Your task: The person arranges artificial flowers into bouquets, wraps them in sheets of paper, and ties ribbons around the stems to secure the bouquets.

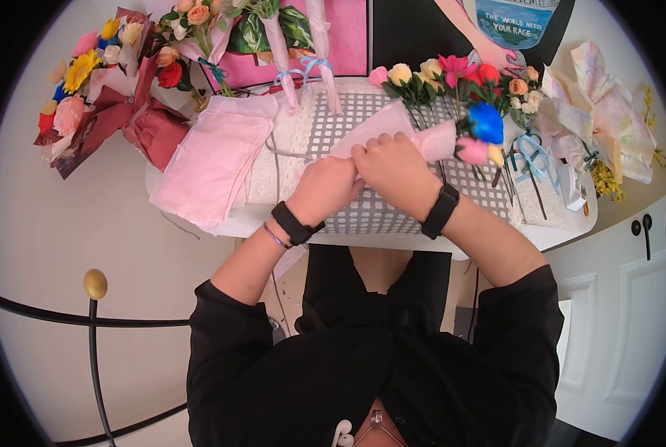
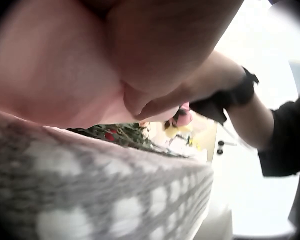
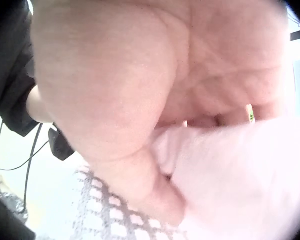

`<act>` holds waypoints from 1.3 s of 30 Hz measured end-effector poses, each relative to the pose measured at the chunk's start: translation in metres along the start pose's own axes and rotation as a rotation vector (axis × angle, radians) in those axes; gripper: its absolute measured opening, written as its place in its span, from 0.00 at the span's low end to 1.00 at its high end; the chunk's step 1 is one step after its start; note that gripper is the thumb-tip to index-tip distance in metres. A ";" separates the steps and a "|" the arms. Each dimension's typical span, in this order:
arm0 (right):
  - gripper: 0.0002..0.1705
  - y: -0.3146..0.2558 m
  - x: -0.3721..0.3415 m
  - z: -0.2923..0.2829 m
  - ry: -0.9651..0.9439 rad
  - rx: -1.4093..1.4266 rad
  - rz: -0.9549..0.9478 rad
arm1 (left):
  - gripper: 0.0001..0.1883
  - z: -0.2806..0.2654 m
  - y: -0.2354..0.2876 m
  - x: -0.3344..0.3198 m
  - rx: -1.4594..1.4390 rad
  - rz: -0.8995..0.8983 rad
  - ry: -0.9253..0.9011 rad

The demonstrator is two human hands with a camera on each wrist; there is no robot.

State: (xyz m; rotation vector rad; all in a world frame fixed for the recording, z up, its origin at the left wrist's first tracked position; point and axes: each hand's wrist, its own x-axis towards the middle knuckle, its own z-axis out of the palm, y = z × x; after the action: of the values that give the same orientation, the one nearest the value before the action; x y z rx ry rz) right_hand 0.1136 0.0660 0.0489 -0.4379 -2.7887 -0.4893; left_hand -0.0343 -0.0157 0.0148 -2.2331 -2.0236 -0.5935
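Note:
A small bouquet lies across the table, rolled in pink wrapping paper (image 1: 436, 141). A blue rose (image 1: 485, 123) and a pink flower (image 1: 471, 151) stick out of its right end, with a pale yellow one beside them. My right hand (image 1: 396, 167) curls over the wrap and pinches the paper, thumb underneath, as the right wrist view shows. Close against it, my left hand (image 1: 327, 182) grips the lower end of the same paper. In the left wrist view the left hand (image 2: 155, 45) fills the top, its fingertips hidden.
A stack of pink paper sheets (image 1: 210, 160) lies at left, by a red-wrapped bouquet (image 1: 135, 123). Loose flowers (image 1: 456, 71) lie along the back. Blue ribbon (image 1: 532, 158) and a pale wrapped bunch (image 1: 594, 112) are at right. A grey-and-white checked cloth (image 1: 377, 212) covers the table.

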 end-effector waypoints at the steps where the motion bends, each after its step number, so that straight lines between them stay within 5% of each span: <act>1: 0.08 -0.002 0.000 0.005 0.040 0.014 -0.016 | 0.14 -0.002 -0.002 0.002 -0.042 -0.007 -0.038; 6: 0.11 0.012 0.001 0.010 -0.074 0.176 -0.030 | 0.14 -0.001 0.001 -0.004 0.070 0.036 0.027; 8: 0.05 0.019 0.003 0.004 -0.125 0.161 -0.086 | 0.13 0.014 -0.001 -0.004 0.217 0.125 0.275; 12: 0.05 0.020 0.008 -0.009 -0.303 0.139 -0.062 | 0.13 0.016 0.002 -0.003 0.142 0.091 0.286; 14: 0.04 0.009 0.006 -0.002 -0.157 0.041 -0.001 | 0.12 0.010 -0.002 0.001 -0.026 0.073 0.050; 17: 0.06 0.002 0.007 0.007 0.058 0.046 0.010 | 0.12 -0.003 -0.013 0.007 -0.299 0.102 -0.075; 21: 0.06 0.012 0.008 0.006 0.006 0.141 -0.021 | 0.15 -0.010 -0.010 0.009 -0.251 0.121 -0.088; 26: 0.06 0.030 0.014 -0.009 -0.215 0.163 -0.109 | 0.13 -0.002 -0.001 0.001 0.144 0.137 0.256; 30: 0.09 0.035 0.020 -0.021 -0.456 0.198 -0.091 | 0.14 -0.001 0.004 0.001 0.154 0.222 0.337; 33: 0.08 0.026 0.014 -0.018 -0.421 0.135 -0.021 | 0.12 0.004 -0.001 0.004 0.059 0.150 0.140; 39: 0.10 0.022 0.016 0.000 0.108 -0.024 -0.072 | 0.16 -0.028 -0.003 0.015 -0.594 -0.187 -0.364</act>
State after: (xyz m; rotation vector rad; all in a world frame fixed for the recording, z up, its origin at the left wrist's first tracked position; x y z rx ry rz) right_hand 0.1063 0.0894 0.0607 -0.3067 -2.7042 -0.5458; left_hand -0.0429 -0.0092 0.0450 -2.6424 -2.5179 -0.9781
